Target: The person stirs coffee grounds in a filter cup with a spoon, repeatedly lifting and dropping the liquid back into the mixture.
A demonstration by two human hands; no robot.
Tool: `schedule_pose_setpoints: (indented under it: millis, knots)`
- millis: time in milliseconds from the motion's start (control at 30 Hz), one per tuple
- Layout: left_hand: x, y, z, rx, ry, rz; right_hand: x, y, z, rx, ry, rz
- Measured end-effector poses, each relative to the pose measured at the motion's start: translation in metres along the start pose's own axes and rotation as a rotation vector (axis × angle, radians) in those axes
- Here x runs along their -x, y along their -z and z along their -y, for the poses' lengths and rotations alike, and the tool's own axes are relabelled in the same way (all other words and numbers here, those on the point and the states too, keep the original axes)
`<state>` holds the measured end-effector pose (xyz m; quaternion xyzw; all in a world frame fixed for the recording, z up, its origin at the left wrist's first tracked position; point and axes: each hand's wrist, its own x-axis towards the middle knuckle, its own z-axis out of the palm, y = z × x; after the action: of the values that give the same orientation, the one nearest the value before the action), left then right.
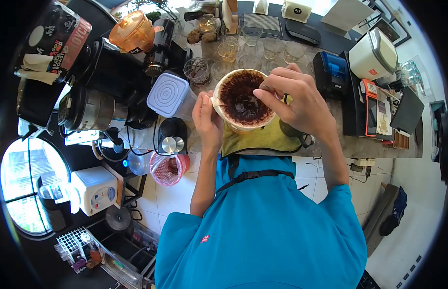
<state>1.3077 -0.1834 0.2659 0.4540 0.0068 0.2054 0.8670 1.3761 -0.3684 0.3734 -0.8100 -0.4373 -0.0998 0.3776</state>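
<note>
A white coffee dripper point(222, 110) with dark wet coffee grounds point(244, 98) coating its inside is held above a yellow-green cloth point(262, 141) at the counter's front edge. My left hand point(207, 120) is closed on the dripper's left side, by its small handle. Over the dripper's right rim is my right hand point(296, 96), its fingers pinched together on something small and dark; most of that is hidden by the fingers. A dark metal pitcher point(292, 130) stands partly under my right wrist. What supports the dripper from below is hidden.
Several clear glasses point(273, 47) stand behind the dripper. A lidded plastic container point(169, 95) is to the left, near a grinder point(159, 45). A black printer point(331, 70) sits at right. Below the counter, a pink basket point(169, 168) stands on the floor.
</note>
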Motion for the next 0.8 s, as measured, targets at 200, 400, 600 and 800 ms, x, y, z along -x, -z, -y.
schedule_pose_setpoints:
  millis: [200, 400, 600, 800]
  knots:
    - [-0.001, 0.002, 0.001, 0.023, -0.006, 0.000, -0.001, 0.002, -0.001, -0.012, -0.057, 0.029]
    - [0.000, 0.001, -0.001, 0.007, 0.008, -0.013, 0.003, -0.005, -0.011, -0.018, 0.006, -0.044]
    - [0.000, 0.003, -0.002, -0.012, -0.013, -0.003, 0.003, -0.005, -0.016, -0.026, -0.002, -0.029]
    - [0.001, 0.004, 0.000, 0.012, 0.000, 0.005, 0.005, -0.002, -0.027, -0.268, -0.163, 0.020]
